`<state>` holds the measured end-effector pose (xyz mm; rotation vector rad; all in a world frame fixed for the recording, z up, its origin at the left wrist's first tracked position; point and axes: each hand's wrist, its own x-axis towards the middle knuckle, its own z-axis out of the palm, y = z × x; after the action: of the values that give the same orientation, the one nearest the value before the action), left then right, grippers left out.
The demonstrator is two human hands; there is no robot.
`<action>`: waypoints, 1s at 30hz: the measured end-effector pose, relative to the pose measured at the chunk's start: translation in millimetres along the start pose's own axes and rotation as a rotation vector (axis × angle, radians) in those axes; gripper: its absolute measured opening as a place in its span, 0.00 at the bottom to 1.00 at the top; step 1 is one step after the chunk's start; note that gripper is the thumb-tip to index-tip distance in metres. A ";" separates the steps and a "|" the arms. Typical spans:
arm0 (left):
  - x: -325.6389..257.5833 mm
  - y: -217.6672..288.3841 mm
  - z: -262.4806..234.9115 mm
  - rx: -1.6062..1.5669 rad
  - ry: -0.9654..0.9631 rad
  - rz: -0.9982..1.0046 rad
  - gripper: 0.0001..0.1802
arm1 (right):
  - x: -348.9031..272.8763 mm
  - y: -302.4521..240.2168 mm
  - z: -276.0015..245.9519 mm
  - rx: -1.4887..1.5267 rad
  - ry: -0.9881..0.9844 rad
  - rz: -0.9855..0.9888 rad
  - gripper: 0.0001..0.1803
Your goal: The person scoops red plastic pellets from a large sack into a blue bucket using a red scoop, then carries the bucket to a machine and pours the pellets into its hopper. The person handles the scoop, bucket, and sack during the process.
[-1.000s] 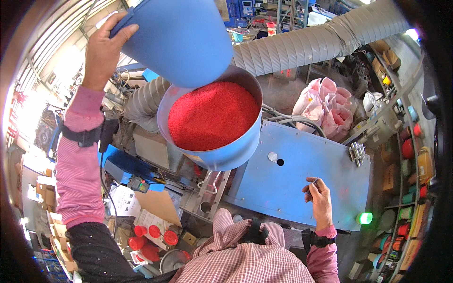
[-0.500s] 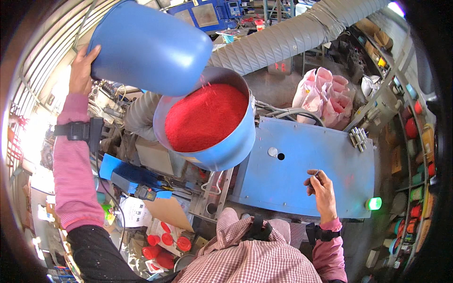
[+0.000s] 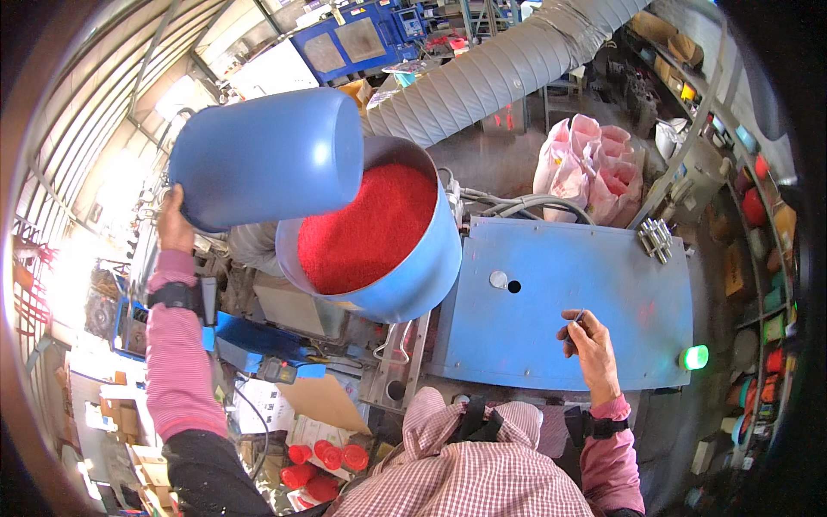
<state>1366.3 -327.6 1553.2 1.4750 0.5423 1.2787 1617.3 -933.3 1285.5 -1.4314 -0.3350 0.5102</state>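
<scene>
My left hand [image 3: 175, 226] grips a large blue plastic bucket [image 3: 258, 155] by its left end. The bucket lies on its side in the air, its rounded end over the left part of a round blue hopper [image 3: 405, 280]; its mouth is turned out of sight. Red granules [image 3: 370, 224] fill much of the hopper, heaped in a slope. Above a flat blue metal cover [image 3: 551, 276], my right hand [image 3: 590, 343] is closed, fingers curled; a small dark thing shows at its fingertips, too small to name.
A thick grey ribbed duct [image 3: 482, 86] runs behind the hopper. Pink-dusted sacks [image 3: 590, 164] stand beyond the cover, and a green lamp [image 3: 693, 357] sits at its right corner. Red containers [image 3: 327, 455] lie at lower left. Shelves [image 3: 762, 345] line the right side.
My left hand and the bucket have come lower, and the bucket has swung closer to level. Granules seen by its right edge before no longer show. My right hand keeps its curled pose.
</scene>
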 end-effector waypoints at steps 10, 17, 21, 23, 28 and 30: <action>-84.4 -192.3 52.6 -0.488 0.147 -0.530 0.22 | -0.6 -18.5 8.2 -0.067 -0.028 -0.018 0.13; -121.0 -240.8 89.8 -0.770 0.248 -0.750 0.19 | -10.1 -22.8 6.2 -0.064 -0.003 -0.012 0.13; -124.9 -250.3 95.5 -0.815 0.367 -0.728 0.22 | -16.3 -23.7 3.0 -0.107 0.035 0.001 0.13; -125.1 -249.7 97.0 -0.838 0.347 -0.738 0.22 | -17.5 -22.6 2.7 -0.119 0.041 0.015 0.13; -129.3 -243.2 99.2 -0.875 0.288 -0.707 0.23 | -12.0 -11.4 1.5 -0.117 0.032 0.040 0.13; -131.4 -240.0 97.2 -0.835 0.322 -0.682 0.21 | -8.3 -4.1 -1.7 -0.098 0.037 0.031 0.13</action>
<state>1480.2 -398.1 1295.5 0.3351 0.5532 0.9884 1611.6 -939.4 1290.0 -1.5408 -0.3115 0.4976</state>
